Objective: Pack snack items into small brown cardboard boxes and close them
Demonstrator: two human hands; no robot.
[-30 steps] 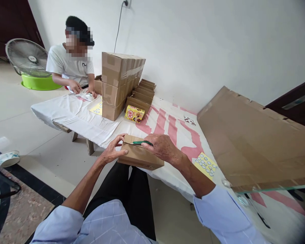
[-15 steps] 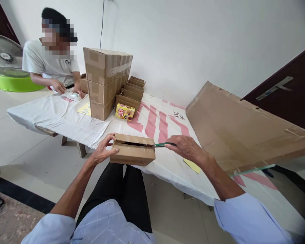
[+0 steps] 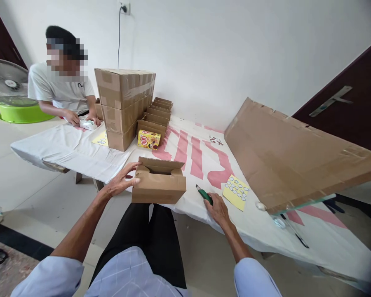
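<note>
A small brown cardboard box [image 3: 159,186] stands at the near edge of the cloth-covered table [image 3: 80,144], its top flaps now apart. My left hand [image 3: 121,183] grips the box's left end, thumb on the top corner and fingers along the side. My right hand [image 3: 218,209] rests low on the table to the right of the box, its fingertips on the handle end of a green cutter [image 3: 203,194] that lies against the cloth. A yellow sticker sheet [image 3: 235,192] lies just right of the cutter.
Taped boxes [image 3: 123,103] are stacked mid-table, with a row of folded boxes [image 3: 158,112] and a yellow carton [image 3: 149,139] beside them. A large cardboard sheet [image 3: 297,156] leans at the right. Another person [image 3: 62,88] works at the far left end, near a fan [image 3: 6,82].
My right hand drew the cutter rightward along the box's top seam, then dropped to the table with it. The box's flaps have sprung apart. My left hand stayed on the box.
</note>
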